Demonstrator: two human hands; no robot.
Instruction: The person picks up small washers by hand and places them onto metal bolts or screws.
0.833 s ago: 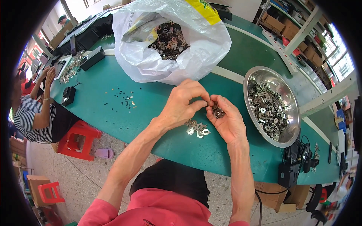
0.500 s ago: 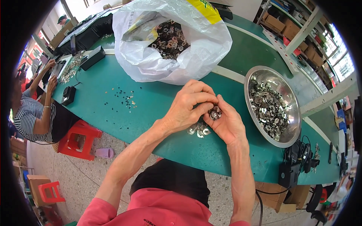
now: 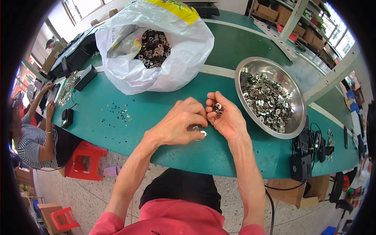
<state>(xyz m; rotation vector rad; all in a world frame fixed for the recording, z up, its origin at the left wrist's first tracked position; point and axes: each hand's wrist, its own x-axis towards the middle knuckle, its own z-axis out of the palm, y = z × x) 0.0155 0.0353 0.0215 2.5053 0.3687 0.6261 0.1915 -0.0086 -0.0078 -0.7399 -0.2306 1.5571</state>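
Observation:
My right hand [image 3: 226,116] is cupped, palm up, around a few small metal washers [image 3: 217,108] over the green table [image 3: 117,129]. My left hand [image 3: 179,123] lies palm down beside it, fingers curled over a small heap of washers [image 3: 197,128] on the table; the two hands touch at the fingertips. A steel bowl [image 3: 298,102] full of shiny washers stands just to the right of my right hand. Behind the hands sits an open white plastic bag [image 3: 172,62] holding darker washers.
Small loose parts [image 3: 121,112] are scattered on the table to the left. A black adapter with cables [image 3: 303,156] sits at the table's near right edge. A person in a striped shirt [image 3: 33,137] works at the far left, beside a red stool [image 3: 84,162].
Both hands have shifted slightly toward me. My left hand has dropped its fingers onto the washers on the table, while my right hand has turned more palm up with washers in it.

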